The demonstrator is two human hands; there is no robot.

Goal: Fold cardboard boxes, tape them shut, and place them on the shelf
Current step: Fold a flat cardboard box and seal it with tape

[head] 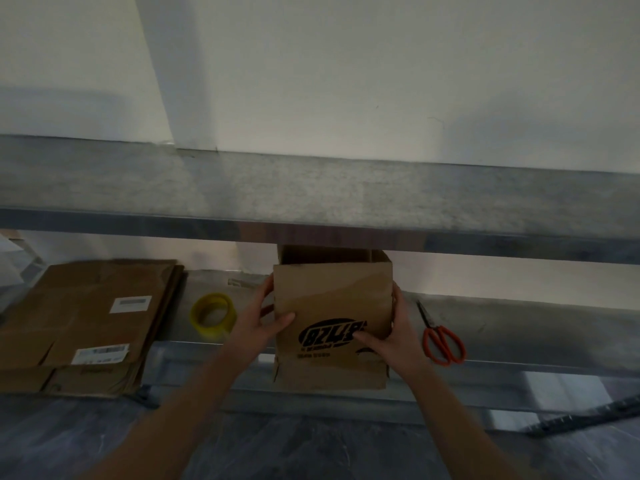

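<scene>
A brown cardboard box with a black oval logo stands on the lower metal shelf, its near flap hanging over the shelf's front edge. My left hand grips its left side, thumb on the front panel. My right hand grips its right side, thumb across the logo. The box's top reaches up under the upper shelf, which hides its far part. A roll of yellow tape lies left of the box. Orange-handled scissors lie to its right.
A stack of flattened cardboard boxes with white labels lies at the left end of the lower shelf. The upper shelf runs across the whole view against a white wall. Dark floor shows below the shelf edge.
</scene>
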